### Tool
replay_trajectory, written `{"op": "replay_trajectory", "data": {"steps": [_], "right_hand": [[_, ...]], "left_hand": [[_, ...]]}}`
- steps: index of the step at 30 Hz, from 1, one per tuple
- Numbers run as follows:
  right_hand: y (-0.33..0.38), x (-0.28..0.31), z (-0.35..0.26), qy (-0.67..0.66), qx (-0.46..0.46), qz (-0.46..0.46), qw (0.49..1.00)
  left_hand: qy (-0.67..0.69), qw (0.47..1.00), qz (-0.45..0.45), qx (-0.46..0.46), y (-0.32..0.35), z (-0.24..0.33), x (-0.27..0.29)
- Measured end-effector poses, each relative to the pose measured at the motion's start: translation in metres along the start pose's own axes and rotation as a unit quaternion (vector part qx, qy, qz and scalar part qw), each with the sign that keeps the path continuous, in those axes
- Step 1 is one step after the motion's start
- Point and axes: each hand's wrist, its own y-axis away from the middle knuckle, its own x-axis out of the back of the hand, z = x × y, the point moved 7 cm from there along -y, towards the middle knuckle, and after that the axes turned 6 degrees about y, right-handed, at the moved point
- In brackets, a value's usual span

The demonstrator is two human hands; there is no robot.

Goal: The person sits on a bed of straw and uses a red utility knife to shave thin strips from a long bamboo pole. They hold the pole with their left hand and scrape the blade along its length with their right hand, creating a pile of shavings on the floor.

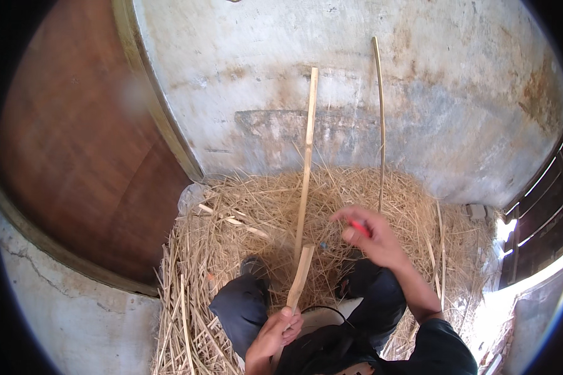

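Observation:
My left hand [281, 328] grips the near end of a short flat bamboo strip [301, 275] that angles up and away from me. My right hand [370, 234] is raised over the straw pile [244, 219], fingers pinched around a small red object [359, 227] that is mostly hidden. A long bamboo slat [308, 150] stands between my knees and leans on the wall. A thinner, curved bamboo stick [380, 125] leans on the wall to its right, just behind my right hand.
I sit with dark-trousered knees [244, 306] over the straw heaped against a stained plaster wall [356, 75]. A brown wooden door [81, 162] fills the left. A dark railing [544, 200] and bright sunlit ground lie at the right.

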Motion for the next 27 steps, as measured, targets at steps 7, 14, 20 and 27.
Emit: {"op": "replay_trajectory", "data": {"steps": [7, 14, 20, 27], "right_hand": [[0.006, -0.049, -0.017, -0.19, -0.042, -0.164, 0.967], [-0.006, -0.042, -0.036, -0.17, 0.026, -0.192, 0.966], [-0.003, -0.035, -0.039, -0.183, 0.024, -0.172, 0.968], [0.002, -0.027, -0.053, -0.135, 0.027, -0.149, 0.979]], "left_hand": [[0.201, 0.937, -0.258, 0.125, -0.005, 0.01, -0.025], [0.19, 0.938, -0.272, 0.102, -0.012, 0.005, -0.027], [0.031, 0.994, -0.104, -0.032, -0.006, 0.021, -0.033], [-0.06, 0.995, -0.063, -0.042, 0.012, 0.013, -0.024]]}}
